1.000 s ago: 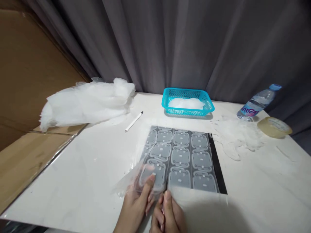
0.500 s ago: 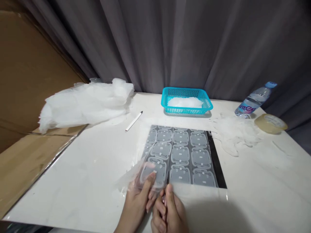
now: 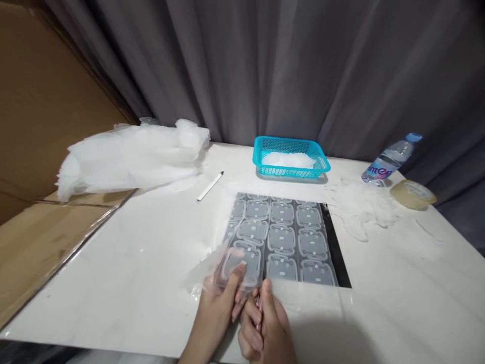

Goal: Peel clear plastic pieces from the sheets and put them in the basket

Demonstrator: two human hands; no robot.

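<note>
Left hand [image 3: 217, 308] pinching clear film piece [image 3: 223, 263]; right hand [image 3: 265, 323] curled just beside, grasp unclear. Die-cut sheet [image 3: 282, 237] directly ahead, long axis running away.

the white table [image 3: 144, 263] lies bare from 8 to 10 o'clock of the clear sheet of moulded pieces [image 3: 280, 240], a wide open lane as far as the cardboard [image 3: 45, 237] at its edge. at 11 o'clock a white pen [image 3: 209, 186] lies across the way, and beyond it a heap of white plastic film [image 3: 132, 156] blocks the far corner. at 12 o'clock the teal basket [image 3: 290, 157] stands close behind the sheet. at 2 o'clock loose clear scraps [image 3: 364, 207], a water bottle [image 3: 390, 159] and a tape roll [image 3: 412, 194] crowd the corner. from 3 to 5 o'clock the tabletop is open.
</note>
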